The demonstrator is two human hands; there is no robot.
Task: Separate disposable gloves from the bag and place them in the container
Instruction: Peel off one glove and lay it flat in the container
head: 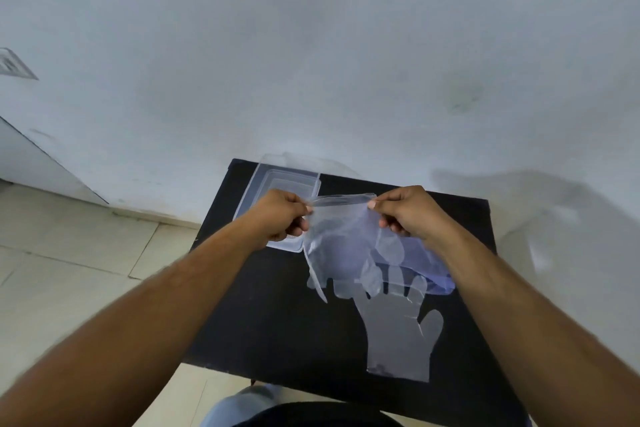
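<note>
I see both hands raised over the middle of the counter, a flat matte black top with square corners. The left hand and right hand each have a clenched grip on the cuff edge of a glove, thumb and fingertips pinching the film and stretching the cuff taut between them. The glove is thin, glossy, clear plastic with a bluish cast; it hangs from the pinch with its flat, rounded finger shapes pointing down toward the near edge.

Under the right hand lies the bag, a soft translucent bluish pouch, crumpled, near the counter's right edge. A second glove lies flat on the counter toward the near right corner, its cloudy film showing creases, thumb lobe out to the right and its cuff toward the near edge.

The container sits at the far left corner: a clear, rigid, rectangular plastic tub with rounded corners and a stepped rim, partly hidden by the left hand. I cannot tell whether anything is inside it.

The counter stands against a pale, smooth, faintly smudged wall. Left of it the floor is cream tile with thin grout lines.
</note>
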